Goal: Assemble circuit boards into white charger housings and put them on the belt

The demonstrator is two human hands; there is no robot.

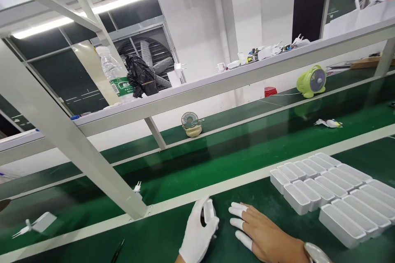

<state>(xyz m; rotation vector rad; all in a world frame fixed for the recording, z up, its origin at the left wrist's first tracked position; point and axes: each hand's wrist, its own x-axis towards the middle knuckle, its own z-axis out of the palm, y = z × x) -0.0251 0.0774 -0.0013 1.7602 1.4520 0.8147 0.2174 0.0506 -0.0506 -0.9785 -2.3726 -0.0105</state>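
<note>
My left hand [199, 230], in a white glove, is closed around a small white plastic case [209, 211] just above the green bench. Its fingers hide part of the case, and the inside cannot be made out. To its right, my right hand [257, 230] hovers over or rests on the bench, with white covers on several fingertips. Those fingers are spread and hold nothing. Rows of white, open-topped plastic cases [321, 193] lie side by side to the right of my right hand.
Beyond a pale rail [234, 187] runs a green belt [222, 160] with a white plug adapter [43, 222] on it. A slanted post [101, 172] rises at left. Black tweezers [118, 250] lie near the front. Farther back are a small fan [191, 123] and a green fan [311, 81].
</note>
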